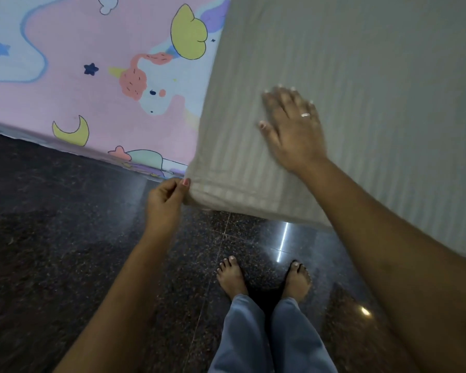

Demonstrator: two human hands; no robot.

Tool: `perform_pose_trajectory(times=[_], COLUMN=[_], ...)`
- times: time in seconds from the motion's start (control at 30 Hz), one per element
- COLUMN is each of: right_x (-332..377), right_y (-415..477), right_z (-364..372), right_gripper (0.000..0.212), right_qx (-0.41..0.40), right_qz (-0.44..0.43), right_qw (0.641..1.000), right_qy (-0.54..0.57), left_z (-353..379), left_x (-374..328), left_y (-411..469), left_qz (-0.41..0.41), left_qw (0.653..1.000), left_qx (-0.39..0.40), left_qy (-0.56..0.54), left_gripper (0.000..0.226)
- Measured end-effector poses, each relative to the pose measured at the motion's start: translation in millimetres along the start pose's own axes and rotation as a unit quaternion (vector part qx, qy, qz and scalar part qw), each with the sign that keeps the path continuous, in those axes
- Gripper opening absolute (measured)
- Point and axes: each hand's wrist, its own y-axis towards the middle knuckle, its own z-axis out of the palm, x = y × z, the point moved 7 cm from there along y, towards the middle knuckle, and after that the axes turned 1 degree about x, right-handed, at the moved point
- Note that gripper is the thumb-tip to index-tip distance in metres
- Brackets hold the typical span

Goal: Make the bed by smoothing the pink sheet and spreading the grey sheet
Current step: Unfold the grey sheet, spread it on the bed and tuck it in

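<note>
A pale grey, finely striped cotton sheet covers the right part of the bed, and its near edge hangs over the bed's side. To the left of the grey sheet, running under its long edge, a pink printed sheet with a unicorn, a yellow moon and blue stars lies flat on the mattress. The left hand is at the grey sheet's near left corner, thumb and curled fingers pinching the hem there. The right hand rests on top of the grey sheet, a little in from that corner, palm down with fingers straight and spread and the fingertips slightly blurred. A silver ring shows on one finger. The right forearm crosses the grey sheet's hanging edge and hides part of it. Below that edge lies a dark, speckled, polished stone floor, where two bare feet stand near the bed under blue-grey trouser legs.
</note>
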Motion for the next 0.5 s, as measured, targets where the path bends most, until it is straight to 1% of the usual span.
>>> perform_pose_trajectory(times=[0.03,0.07,0.13,0.23,0.27,0.33,0.4,0.5], right_x=[-2.3,4.0,33.0,77.5,87.4,98.0,96.4,86.7], right_y=[-1.0,-2.3,-8.9,-25.4,-32.6,-44.7,-50.3,-52.7], right_z=[3.0,6.0,14.8,25.2,28.5,30.9,30.2,24.0], right_gripper=[0.058,0.059,0.061,0.064,0.065,0.064,0.062,0.062], right_qx=[0.013,0.025,0.046,0.056,0.053,0.042,0.035,0.021], right_qz=[0.020,0.020,-0.023,-0.112,-0.136,-0.172,-0.191,-0.183], right_qw=[1.000,0.999,0.998,0.991,0.988,0.984,0.981,0.980], right_qy=[-0.011,-0.020,-0.032,-0.041,-0.046,-0.033,0.005,0.077], left_z=[0.5,2.5,8.4,13.9,15.9,25.5,34.1,32.9], left_x=[1.2,1.2,-3.6,-13.9,-17.7,-29.9,-41.1,-50.5], left_y=[3.4,5.7,2.5,-8.2,-9.8,-9.8,-4.4,7.9], left_qz=[-0.003,-0.007,-0.016,-0.005,0.006,0.025,0.027,0.007], left_qw=[1.000,0.999,0.998,0.997,0.997,0.998,0.999,0.998], left_qx=[-0.011,-0.022,-0.046,-0.070,-0.062,-0.022,0.002,-0.035], left_qy=[0.026,0.044,0.030,-0.033,-0.046,-0.055,-0.025,0.057], left_gripper=[0.025,0.024,0.025,0.027,0.025,0.017,0.013,0.024])
